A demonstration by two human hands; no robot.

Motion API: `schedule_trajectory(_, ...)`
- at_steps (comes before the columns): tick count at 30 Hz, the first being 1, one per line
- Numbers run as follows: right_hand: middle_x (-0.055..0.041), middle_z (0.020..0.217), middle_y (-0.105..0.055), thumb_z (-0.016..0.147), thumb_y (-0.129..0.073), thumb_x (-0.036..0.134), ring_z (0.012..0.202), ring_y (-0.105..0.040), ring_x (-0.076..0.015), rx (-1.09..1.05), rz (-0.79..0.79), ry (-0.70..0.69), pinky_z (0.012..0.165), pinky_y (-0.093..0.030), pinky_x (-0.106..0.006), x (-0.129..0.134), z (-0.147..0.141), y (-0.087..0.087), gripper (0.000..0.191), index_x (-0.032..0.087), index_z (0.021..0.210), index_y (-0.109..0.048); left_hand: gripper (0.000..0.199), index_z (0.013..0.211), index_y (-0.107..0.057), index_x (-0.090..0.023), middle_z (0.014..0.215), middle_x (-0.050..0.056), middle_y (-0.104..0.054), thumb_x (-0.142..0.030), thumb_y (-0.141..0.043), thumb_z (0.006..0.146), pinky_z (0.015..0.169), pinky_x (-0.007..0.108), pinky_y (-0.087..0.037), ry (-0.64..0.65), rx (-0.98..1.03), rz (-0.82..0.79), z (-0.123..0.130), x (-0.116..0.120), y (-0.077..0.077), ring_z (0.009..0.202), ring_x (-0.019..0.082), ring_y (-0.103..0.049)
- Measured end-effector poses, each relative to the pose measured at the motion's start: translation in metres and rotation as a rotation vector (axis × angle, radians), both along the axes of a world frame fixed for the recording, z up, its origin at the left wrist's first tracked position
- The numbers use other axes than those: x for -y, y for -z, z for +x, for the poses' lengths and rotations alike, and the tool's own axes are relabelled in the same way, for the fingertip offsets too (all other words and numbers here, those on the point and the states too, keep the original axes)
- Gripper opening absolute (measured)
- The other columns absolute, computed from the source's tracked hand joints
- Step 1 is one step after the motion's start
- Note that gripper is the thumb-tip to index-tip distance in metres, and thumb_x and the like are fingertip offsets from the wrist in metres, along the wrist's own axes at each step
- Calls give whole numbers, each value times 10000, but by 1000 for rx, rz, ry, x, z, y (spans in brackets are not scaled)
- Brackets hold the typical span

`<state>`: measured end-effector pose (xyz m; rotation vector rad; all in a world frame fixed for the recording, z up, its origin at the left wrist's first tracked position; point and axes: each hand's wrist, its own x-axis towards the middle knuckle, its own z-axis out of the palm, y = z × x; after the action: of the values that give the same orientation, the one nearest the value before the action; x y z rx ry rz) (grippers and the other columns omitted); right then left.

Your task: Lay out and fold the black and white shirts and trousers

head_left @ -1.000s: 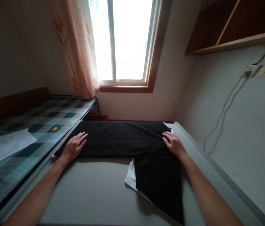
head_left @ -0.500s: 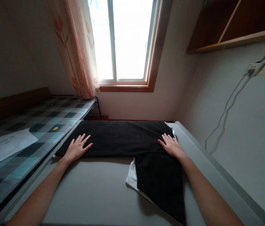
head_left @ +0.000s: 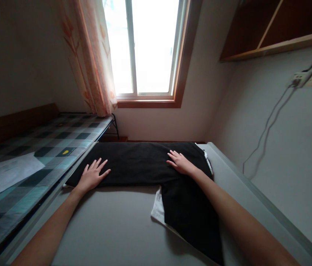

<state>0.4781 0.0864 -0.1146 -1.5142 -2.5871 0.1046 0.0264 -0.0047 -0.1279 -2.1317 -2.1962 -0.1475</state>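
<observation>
Black cloth on table: left hand, fingers spread, at left; right hand, fingers slightly apart, at right.

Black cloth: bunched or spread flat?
Spread flat: black cloth lies mostly smooth on the grey surface, left hand and right hand open over it. White fabric shows at its edges; folded or not, cannot tell.

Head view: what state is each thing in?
Black garment: spread flat, white showing at edges
Left hand: open, resting on garment
Right hand: open, resting on garment
Curtain: gathered to one side
Window: open or shut, unclear
Paper: lying on mattress
Wall socket: occupied
</observation>
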Motion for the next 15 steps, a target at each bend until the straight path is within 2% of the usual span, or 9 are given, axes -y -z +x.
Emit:
schedule_trajectory(4, -127, 1587, -219, 951, -222, 622, 1456, -190, -322, -1, -71, -10, 1143, -224, -529, -26, -36, -6, 711, 181, 1485, -382, 668, 1495, -337, -287, 1568, 92, -301, -628, -326, 920, 1133, 507, -226, -6, 8, -2, 0, 0, 0, 1446, 295, -254)
schedule_trajectory(7, -107, 1597, -199, 954, -192, 620, 1464, -160, -319, 22, -105, 24, 1146, -186, -549, -39, -44, -3, 693, 226, 1503, -344, 668, 1495, -335, -291, 1571, 88, -295, -631, -325, 920, 1137, 502, -221, -10, 11, -5, -1, -1, 0, 1450, 288, -248)
schedule_trajectory(10, -97, 1600, -199, 960, -166, 611, 1468, -153, -295, 52, -98, 77, 1153, -151, -542, -47, -30, 3, 667, 268, 1513, -310, 671, 1498, -325, -296, 1578, 85, -276, -638, -312, 921, 1141, 502, -215, -9, 19, -12, -3, -2, 3, 1457, 282, -229)
schedule_trajectory(15, -97, 1593, -229, 949, -165, 621, 1463, -181, -276, 45, -50, 300, 1153, -144, -543, -50, 21, 8, 680, 265, 1506, -325, 682, 1499, -318, -311, 1583, 77, -266, -657, -307, 913, 1139, 513, -211, -4, 35, -9, -6, -4, 6, 1458, 287, -225)
